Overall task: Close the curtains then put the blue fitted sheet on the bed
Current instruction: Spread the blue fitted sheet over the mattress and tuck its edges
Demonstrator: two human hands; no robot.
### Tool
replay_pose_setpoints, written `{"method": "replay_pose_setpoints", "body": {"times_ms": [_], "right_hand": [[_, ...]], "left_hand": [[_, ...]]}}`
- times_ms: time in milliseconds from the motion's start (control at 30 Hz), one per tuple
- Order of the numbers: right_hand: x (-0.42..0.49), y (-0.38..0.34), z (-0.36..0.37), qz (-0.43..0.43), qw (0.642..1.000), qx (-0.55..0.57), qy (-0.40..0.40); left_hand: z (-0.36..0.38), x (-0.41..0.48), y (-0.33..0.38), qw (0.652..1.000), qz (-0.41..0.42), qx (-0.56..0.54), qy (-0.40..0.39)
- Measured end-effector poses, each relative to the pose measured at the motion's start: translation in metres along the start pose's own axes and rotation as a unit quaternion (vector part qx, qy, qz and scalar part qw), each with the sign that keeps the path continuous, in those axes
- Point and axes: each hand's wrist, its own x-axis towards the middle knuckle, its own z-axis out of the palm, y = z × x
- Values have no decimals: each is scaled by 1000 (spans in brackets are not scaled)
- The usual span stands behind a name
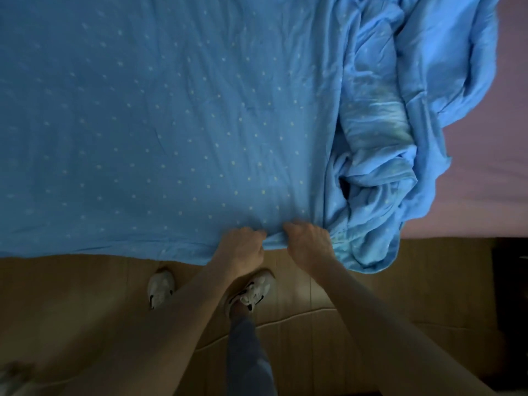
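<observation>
Blue fitted sheet (171, 124) lies spread over most of the bed, bunched at the right where pink mattress (485, 167) shows. Left hand (243, 247) and right hand (308, 241) grip its near edge; tucking remains.

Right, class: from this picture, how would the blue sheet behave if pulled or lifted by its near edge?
Probably floppy: the blue sheet wrinkles and lies bunched in a heap at right. Likely light: left hand and right hand each hold its edge in a small grip.
</observation>
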Motion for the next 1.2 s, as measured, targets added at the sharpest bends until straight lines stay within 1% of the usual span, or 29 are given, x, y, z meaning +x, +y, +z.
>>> {"method": "replay_pose_setpoints", "body": {"times_ms": [67,133,200,233,300,367,433,500,567,667,700,767,867,967,1067,1200], "right_hand": [[-14,-4,15,1,998,-3,-56],[-28,-8,31,8,995,-15,-98],[-34,-9,44,24,994,1,-107],[-32,-12,48,32,995,10,-95],[-27,-20,47,27,999,25,-21],[-18,-38,44,3,998,29,64],[-6,-76,39,-26,988,66,138],[8,-127,31,-62,977,103,176],[21,-176,28,-93,970,125,186],[36,-250,30,-149,966,112,181],[40,-270,32,-165,966,95,177],[46,-297,36,-174,969,48,169],[57,-322,51,-151,976,-29,154],[63,-330,64,-124,978,-81,150],[69,-333,74,-117,972,-106,174],[79,-333,78,-109,963,-119,214]], "left_hand": [[14,-12,0,999,-1,-11,-41],[28,-23,1,998,20,-17,-64],[35,-29,-4,996,33,-49,-64],[36,-32,-10,995,37,-78,-51],[31,-39,-24,989,48,-143,7],[24,-49,-44,979,44,-175,93],[15,-64,-80,968,7,-174,183],[8,-84,-127,953,-46,-156,255],[6,-104,-176,948,-90,-111,285],[11,-145,-251,953,-147,-28,265],[15,-155,-271,954,-154,4,256],[24,-166,-300,954,-139,64,259],[33,-165,-324,944,-111,115,290],[37,-153,-326,941,-123,146,279],[35,-145,-328,941,-133,151,272],[28,-144,-333,941,-110,141,287]]}}
